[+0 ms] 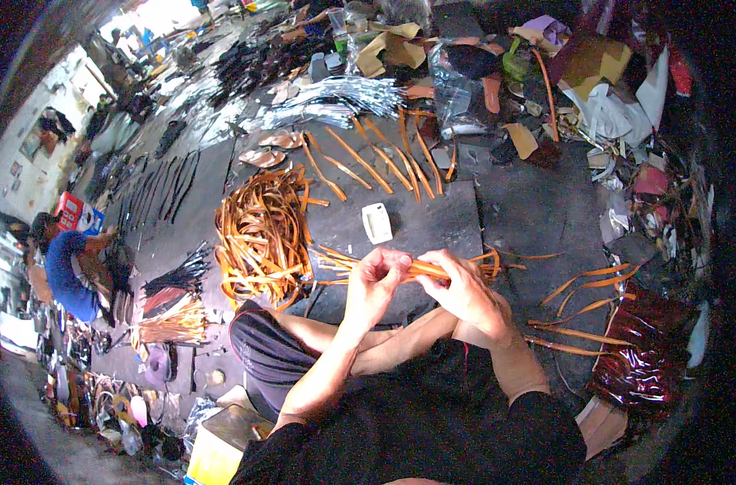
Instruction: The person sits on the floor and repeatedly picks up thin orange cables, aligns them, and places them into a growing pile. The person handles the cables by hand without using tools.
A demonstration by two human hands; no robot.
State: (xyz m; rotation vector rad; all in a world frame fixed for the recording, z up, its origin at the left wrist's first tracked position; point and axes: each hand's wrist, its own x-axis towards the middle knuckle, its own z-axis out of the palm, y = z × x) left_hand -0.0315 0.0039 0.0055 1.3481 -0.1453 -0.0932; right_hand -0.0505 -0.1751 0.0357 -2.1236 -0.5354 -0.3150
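While the right hand (469, 299) holds orange strips (427, 269) between thumb and fingers, grip closed, these project leftward from it to the left hand (372, 284). Left thumb and fingertips come together there; cannot tell whether they clasp any. Tangled pile (261, 234) lies further left.

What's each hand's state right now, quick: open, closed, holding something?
Left hand: closed, fingertips pinched together at the orange strips; whether it grips them cannot be told.
Right hand: closed, holding the orange strips.
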